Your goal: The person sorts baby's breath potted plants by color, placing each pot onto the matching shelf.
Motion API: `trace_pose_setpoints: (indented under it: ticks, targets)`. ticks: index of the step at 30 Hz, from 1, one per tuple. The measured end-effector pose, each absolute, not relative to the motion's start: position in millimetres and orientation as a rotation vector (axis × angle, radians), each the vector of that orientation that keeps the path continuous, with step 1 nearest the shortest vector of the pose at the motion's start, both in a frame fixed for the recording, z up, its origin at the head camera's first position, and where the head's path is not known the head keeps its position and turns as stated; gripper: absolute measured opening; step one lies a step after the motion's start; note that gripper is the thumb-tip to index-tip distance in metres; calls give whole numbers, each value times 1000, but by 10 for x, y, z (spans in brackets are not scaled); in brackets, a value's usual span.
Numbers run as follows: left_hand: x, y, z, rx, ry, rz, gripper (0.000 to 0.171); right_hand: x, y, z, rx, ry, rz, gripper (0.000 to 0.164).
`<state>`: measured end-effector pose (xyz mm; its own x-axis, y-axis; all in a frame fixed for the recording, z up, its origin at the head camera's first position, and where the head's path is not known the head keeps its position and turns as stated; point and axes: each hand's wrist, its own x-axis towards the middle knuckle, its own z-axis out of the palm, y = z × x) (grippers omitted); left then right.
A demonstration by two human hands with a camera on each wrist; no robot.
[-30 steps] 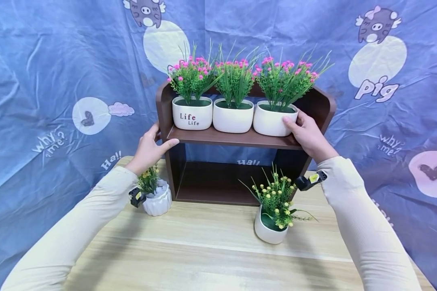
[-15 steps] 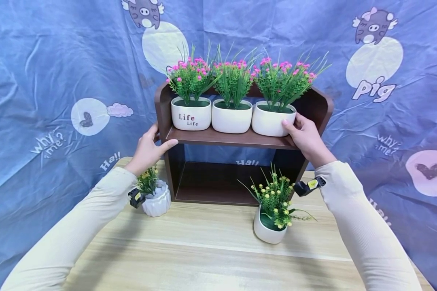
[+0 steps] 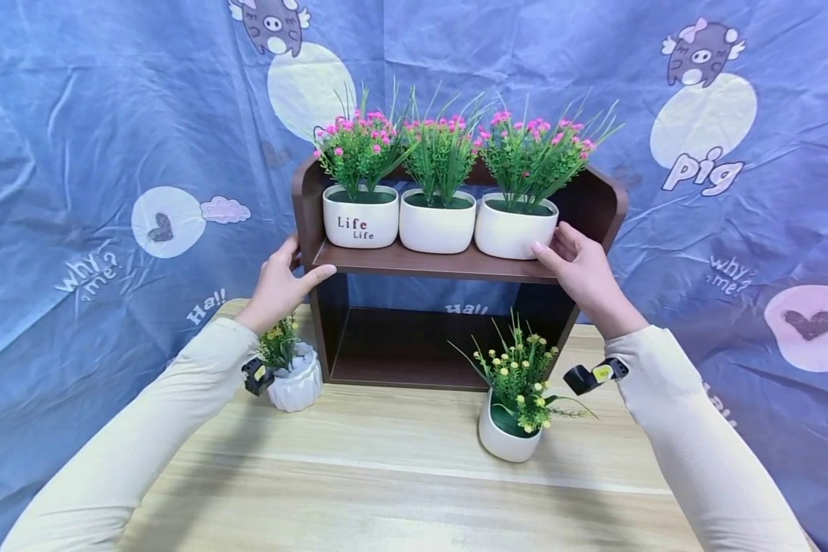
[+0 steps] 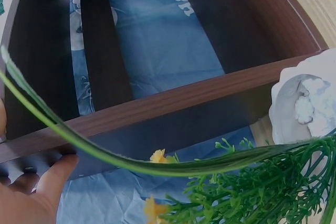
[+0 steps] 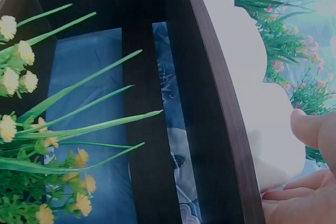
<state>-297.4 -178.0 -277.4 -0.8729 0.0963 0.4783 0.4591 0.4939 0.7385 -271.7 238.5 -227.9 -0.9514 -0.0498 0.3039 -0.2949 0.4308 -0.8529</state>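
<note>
A dark brown two-tier shelf (image 3: pixel 428 264) stands on the table. On its upper board is a row of white pots with pink flowers: a left pot lettered "Life" (image 3: pixel 362 222), a middle pot (image 3: pixel 438 226) and a right pot (image 3: pixel 514 230). My left hand (image 3: pixel 276 280) holds the shelf's left side, thumb across the front edge, fingers partly hidden outside. My right hand (image 3: pixel 583 268) is at the right pot's right corner, its thumb over the lower front and fingers beside it. In the right wrist view, thumb and fingers lie loosely around that corner (image 5: pixel 275 150).
A white fluted pot with yellow flowers (image 3: pixel 297 383) stands left of the shelf. An oval white pot with yellow flowers (image 3: pixel 507 445) stands before its right end, leaves rising across the lower tier. A blue printed curtain (image 3: pixel 145 115) hangs behind the wooden table (image 3: pixel 359 475).
My right hand has slid slightly down and outward on the right pot's corner, and its wrist has lowered. The left hand keeps its place; the whole view has shifted a little.
</note>
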Motion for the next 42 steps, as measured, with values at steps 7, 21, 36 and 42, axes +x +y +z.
trace_pose_setpoints:
  ticks: [7, 21, 36, 42]
  targets:
    - [-2976, -1784, -2780, -447, -2377, -1336, 70, -2548, 2413, -2267, 306, -2450, 1540, 76]
    - [-2998, -1790, -2782, -457, -2382, -1314, 73, -2222, 2517, -2203, 313, -2403, 1435, 71]
    - [-3010, -1795, -2796, -455, -2383, -1322, 72, -2035, 2738, -2277, 262, -2076, 1636, 64]
    - [-2997, -1789, -2786, -443, -2386, -1324, 72, -2116, 2810, -2379, 222, -2040, 1660, 68]
